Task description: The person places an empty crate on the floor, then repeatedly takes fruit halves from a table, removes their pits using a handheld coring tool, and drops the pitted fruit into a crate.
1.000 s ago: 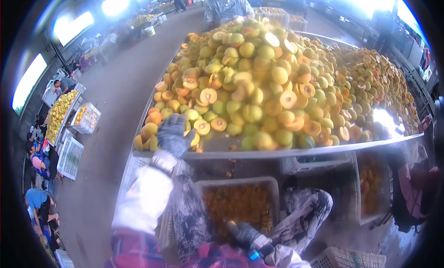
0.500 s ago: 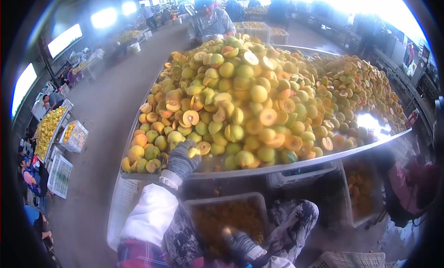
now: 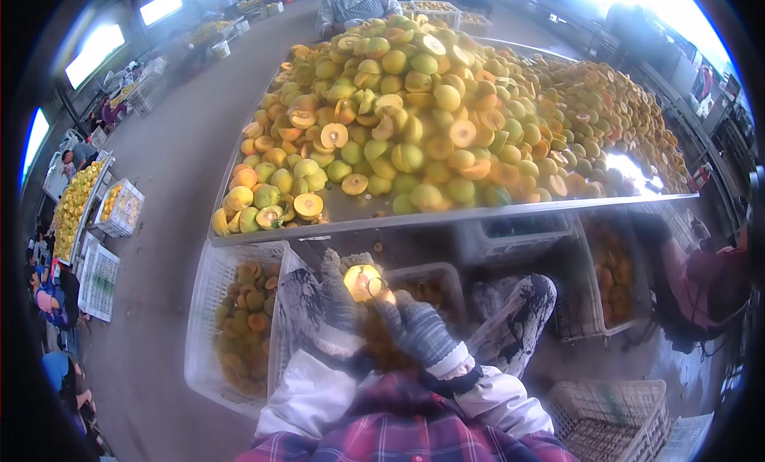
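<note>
My left hand (image 3: pixel 341 291), in a grey knitted glove, is closed around a halved yellow peach (image 3: pixel 360 280), its cut face up, above my lap. My right hand (image 3: pixel 424 328), gloved too, has its fingers closed at the right side of that peach. A small loop-ended tool (image 3: pixel 374 287) seems to stick out from its fingertips onto the cut flesh; its handle is hidden. Beyond both hands, a metal-edged table (image 3: pixel 446 217) bears a big heap of peaches (image 3: pixel 382 135), many of them halved. Under my hands is a crate (image 3: pixel 446 275) with orange-brown pieces in it.
A white crate of peach halves (image 3: pixel 247 319) stands left of my knee. Another crate of fruit (image 3: pixel 610 279) is at the right, beside a seated person (image 3: pixel 709 279). At lower right lies an empty-looking crate (image 3: pixel 610 414). One person (image 3: pixel 358 8) is across the table.
My left hand has come back from the table edge to my lap and now holds a peach half. My right hand has risen to meet it. The view has tilted downward.
</note>
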Action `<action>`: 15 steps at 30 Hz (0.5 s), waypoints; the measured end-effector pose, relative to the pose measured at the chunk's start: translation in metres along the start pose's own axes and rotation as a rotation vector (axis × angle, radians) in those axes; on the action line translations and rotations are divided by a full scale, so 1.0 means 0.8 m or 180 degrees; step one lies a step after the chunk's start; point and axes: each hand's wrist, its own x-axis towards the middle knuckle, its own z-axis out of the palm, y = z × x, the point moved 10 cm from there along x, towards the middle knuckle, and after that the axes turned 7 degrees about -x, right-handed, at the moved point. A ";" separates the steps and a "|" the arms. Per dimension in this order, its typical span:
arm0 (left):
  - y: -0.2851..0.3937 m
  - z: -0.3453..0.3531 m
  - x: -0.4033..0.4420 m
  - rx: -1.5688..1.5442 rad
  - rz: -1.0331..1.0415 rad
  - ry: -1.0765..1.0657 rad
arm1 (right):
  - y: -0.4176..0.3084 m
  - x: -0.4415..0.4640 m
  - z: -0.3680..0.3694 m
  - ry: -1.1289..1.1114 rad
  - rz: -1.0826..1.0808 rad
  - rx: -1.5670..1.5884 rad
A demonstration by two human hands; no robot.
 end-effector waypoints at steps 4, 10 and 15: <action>0.021 0.016 -0.030 0.0931 0.2193 -0.0164 | 0.039 -0.008 0.050 -0.0813 0.0962 0.0404; 0.030 0.014 -0.086 0.0625 0.2468 0.1196 | 0.028 -0.018 0.050 -0.0126 0.0349 0.0539; 0.016 -0.022 -0.053 0.1110 0.2174 0.1707 | 0.044 -0.030 0.071 -0.0385 0.0256 0.0129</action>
